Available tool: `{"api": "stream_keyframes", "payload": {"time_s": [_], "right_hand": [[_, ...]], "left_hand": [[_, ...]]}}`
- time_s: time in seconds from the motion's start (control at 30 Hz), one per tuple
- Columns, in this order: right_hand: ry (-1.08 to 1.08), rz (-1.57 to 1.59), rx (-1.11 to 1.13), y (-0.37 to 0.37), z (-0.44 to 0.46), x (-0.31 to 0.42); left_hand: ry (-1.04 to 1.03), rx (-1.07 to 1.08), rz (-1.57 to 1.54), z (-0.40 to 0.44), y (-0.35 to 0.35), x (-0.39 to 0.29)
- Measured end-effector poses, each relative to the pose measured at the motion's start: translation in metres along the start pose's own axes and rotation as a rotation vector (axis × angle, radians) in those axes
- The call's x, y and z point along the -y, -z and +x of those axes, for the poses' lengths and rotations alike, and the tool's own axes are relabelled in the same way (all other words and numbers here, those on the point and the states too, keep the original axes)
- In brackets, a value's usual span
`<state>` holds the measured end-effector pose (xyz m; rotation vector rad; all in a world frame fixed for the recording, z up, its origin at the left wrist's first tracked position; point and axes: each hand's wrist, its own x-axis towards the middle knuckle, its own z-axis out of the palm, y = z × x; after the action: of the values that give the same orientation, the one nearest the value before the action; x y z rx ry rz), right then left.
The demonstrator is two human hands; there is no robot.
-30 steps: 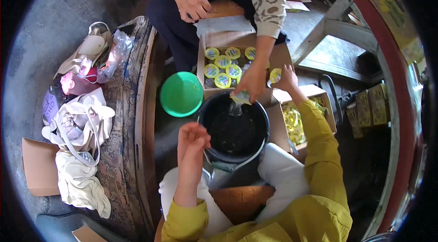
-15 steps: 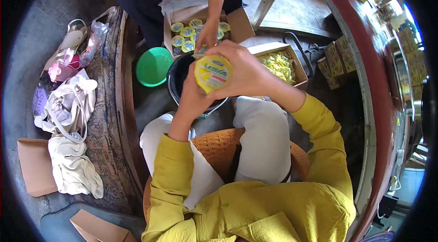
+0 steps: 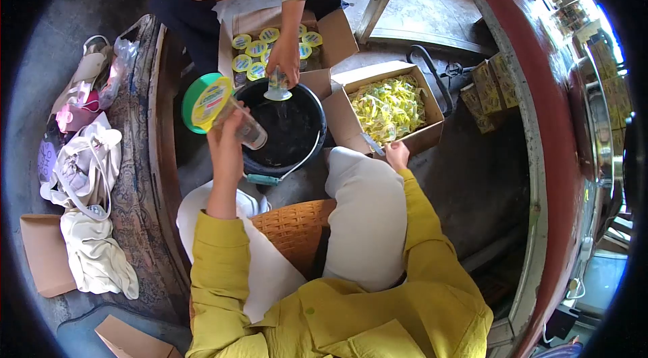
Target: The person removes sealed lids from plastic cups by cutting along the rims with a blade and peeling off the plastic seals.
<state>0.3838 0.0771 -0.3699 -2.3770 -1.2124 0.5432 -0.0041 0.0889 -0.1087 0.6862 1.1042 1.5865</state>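
My left hand (image 3: pixel 228 136) grips a cup (image 3: pixel 252 134), likely light and easily dented, best held round its side; my right hand (image 3: pixel 397 155) is closed beside the box (image 3: pixel 414 144), its grip unclear.

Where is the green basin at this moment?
In the head view, the basin is left of centre, just left of the bucket, partly hidden behind the cup in the left hand.

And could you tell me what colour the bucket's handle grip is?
The handle grip is teal, seen best in the current head view.
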Motion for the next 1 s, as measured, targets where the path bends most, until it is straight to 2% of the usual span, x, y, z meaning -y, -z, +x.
{"api": "stream_keyframes", "payload": {"time_s": [0.07, 0.17, 0.37, 0.57, 0.67, 0.77, 0.9, 0.93, 1.0], "right_hand": [[-0.206, 0.060, 0.036, -0.006, -0.005, -0.008], [-0.246, 0.140, 0.056, -0.027, 0.002, -0.026], [-0.288, 0.083, 0.151, -0.020, 0.009, -0.029], [-0.314, 0.252, 0.193, -0.026, 0.006, -0.035], [-0.331, 0.586, 0.418, -0.058, 0.024, -0.079], [-0.360, 0.579, 0.347, -0.049, 0.014, -0.064], [-0.545, 0.961, 0.451, -0.016, -0.001, -0.032], [-0.565, 0.994, 0.534, -0.011, 0.000, -0.033], [-0.530, 1.309, 0.925, -0.013, 0.009, -0.061]], "left_hand": [[0.015, -0.009, -0.028, 0.002, -0.001, -0.001], [0.021, -0.006, -0.026, 0.003, -0.001, 0.002], [0.040, -0.009, 0.014, 0.004, 0.001, 0.006], [0.050, -0.006, 0.037, 0.003, 0.000, 0.009], [0.053, -0.002, 0.047, 0.002, 0.002, 0.010], [0.055, 0.019, 0.044, 0.005, 0.003, 0.011], [-0.001, 0.043, 0.102, 0.008, 0.004, 0.008], [-0.027, 0.053, 0.124, 0.008, 0.003, 0.006], [-0.084, 0.078, 0.161, 0.009, 0.001, 0.001]]}}
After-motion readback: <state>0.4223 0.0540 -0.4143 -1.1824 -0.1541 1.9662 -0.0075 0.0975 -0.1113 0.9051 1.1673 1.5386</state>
